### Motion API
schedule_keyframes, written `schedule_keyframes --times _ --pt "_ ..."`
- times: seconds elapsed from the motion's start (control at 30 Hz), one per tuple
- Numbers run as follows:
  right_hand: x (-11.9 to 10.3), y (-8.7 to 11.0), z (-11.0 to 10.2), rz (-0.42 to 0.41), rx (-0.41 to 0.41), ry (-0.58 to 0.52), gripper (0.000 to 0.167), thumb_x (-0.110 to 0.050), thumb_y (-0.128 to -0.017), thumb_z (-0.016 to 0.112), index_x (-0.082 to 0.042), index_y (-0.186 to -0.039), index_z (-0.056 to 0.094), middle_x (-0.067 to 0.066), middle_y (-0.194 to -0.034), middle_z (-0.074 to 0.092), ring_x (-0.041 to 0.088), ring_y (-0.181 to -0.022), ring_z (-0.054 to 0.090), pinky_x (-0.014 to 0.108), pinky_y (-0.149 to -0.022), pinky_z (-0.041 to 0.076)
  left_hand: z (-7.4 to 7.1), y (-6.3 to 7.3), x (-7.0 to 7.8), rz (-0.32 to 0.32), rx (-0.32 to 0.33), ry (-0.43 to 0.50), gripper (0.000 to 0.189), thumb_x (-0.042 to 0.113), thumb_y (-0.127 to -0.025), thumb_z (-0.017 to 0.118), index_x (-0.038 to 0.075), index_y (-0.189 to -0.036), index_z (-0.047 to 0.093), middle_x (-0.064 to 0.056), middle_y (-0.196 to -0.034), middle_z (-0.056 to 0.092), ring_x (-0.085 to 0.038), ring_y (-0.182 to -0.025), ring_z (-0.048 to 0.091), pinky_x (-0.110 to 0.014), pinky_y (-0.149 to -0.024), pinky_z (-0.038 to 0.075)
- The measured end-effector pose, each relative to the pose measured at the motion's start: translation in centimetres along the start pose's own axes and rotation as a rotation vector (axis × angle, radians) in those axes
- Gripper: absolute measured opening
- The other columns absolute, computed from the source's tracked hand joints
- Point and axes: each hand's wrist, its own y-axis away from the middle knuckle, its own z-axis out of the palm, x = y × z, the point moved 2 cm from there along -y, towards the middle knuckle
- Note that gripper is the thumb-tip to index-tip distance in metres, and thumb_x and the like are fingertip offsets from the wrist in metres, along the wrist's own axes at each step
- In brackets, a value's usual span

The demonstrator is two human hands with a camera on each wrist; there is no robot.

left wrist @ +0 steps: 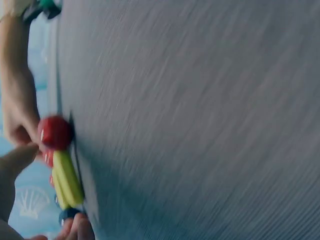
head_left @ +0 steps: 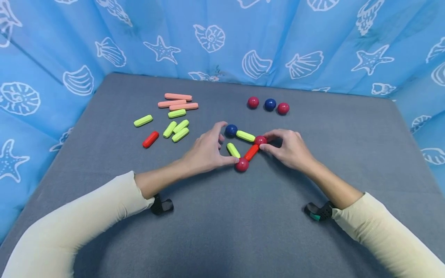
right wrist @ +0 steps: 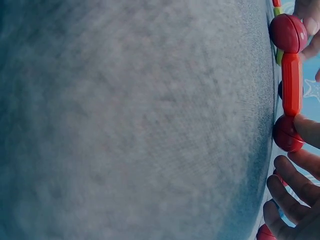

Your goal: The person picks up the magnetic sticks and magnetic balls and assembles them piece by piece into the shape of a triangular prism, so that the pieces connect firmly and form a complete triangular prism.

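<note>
A shape of balls and rods lies on the grey table. My right hand (head_left: 290, 148) pinches a red ball (head_left: 260, 140) between thumb and index finger. From that ball a lime rod (head_left: 245, 136) runs to a blue ball (head_left: 231, 130), and a red rod (head_left: 252, 153) runs to a nearer red ball (head_left: 242, 165). A second lime rod (head_left: 233, 150) extends from the nearer ball toward the blue one, with a gap in the head view. My left hand (head_left: 205, 150) is spread wide, thumb at the nearer red ball, index finger by the blue ball.
Salmon rods (head_left: 178, 97), several loose lime rods (head_left: 180, 134) and a loose red rod (head_left: 150, 139) lie left of the hands. Behind the shape sit two red balls (head_left: 253, 102) and a blue ball (head_left: 270, 104). A blue shell-patterned curtain (head_left: 222, 38) hangs along the table's (head_left: 222, 231) far edge.
</note>
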Motion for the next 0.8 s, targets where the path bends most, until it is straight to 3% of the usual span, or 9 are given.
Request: schedule_keyframes --times 0.13,0.23,0.37,0.6,0.8 --pt "0.02 -0.10 -0.01 0.003 -0.004 -0.003 0.035 -0.017 -0.090 0.075 0.000 -0.120 0.068 0.017 -0.114 0.070 0.031 -0.104 0.061 0.052 -0.093 0.048 0.76 0.84 0.26 -0.074 0.000 0.040 0.101 0.045 -0.077 0.085 0.014 -0.153 0.027 -0.008 -0.121 0.064 -0.018 -0.095 0.064 -0.037 -0.080 0.055" --pt "0.03 -0.13 0.01 0.007 -0.004 0.000 0.036 -0.017 -0.089 0.076 0.000 -0.120 0.068 0.017 -0.114 0.070 0.031 -0.105 0.061 0.053 -0.093 0.047 1.06 0.89 0.49 -0.116 -0.019 0.093 0.100 0.042 -0.078 0.085 0.015 -0.155 0.026 -0.010 -0.125 0.065 -0.019 -0.102 0.066 -0.040 -0.086 0.055" --pt "0.00 -0.16 0.08 0.011 -0.005 0.003 0.036 -0.017 -0.089 0.076 0.000 -0.120 0.068 0.017 -0.115 0.070 0.031 -0.106 0.061 0.053 -0.094 0.047 1.01 0.67 0.51 -0.165 -0.036 0.233 0.097 0.035 -0.081 0.084 0.015 -0.155 0.026 -0.009 -0.130 0.064 -0.019 -0.111 0.065 -0.040 -0.093 0.053" --pt "-0.06 -0.16 0.09 0.019 0.002 0.008 0.036 -0.017 -0.090 0.075 0.000 -0.120 0.068 0.017 -0.114 0.070 0.031 -0.103 0.060 0.051 -0.091 0.047 0.79 0.42 0.39 -0.280 -0.098 0.592 0.087 0.017 -0.082 0.083 0.019 -0.152 0.031 -0.007 -0.132 0.060 -0.019 -0.114 0.064 -0.040 -0.095 0.052" --pt "-0.11 -0.10 0.16 0.018 0.008 0.017 0.035 -0.017 -0.090 0.075 0.001 -0.119 0.068 0.017 -0.113 0.070 0.030 -0.101 0.060 0.050 -0.090 0.047 1.18 0.26 0.65 -0.301 -0.145 0.715 0.087 0.005 -0.083 0.080 0.022 -0.152 0.031 -0.007 -0.136 0.052 -0.020 -0.111 0.065 -0.042 -0.098 0.051"
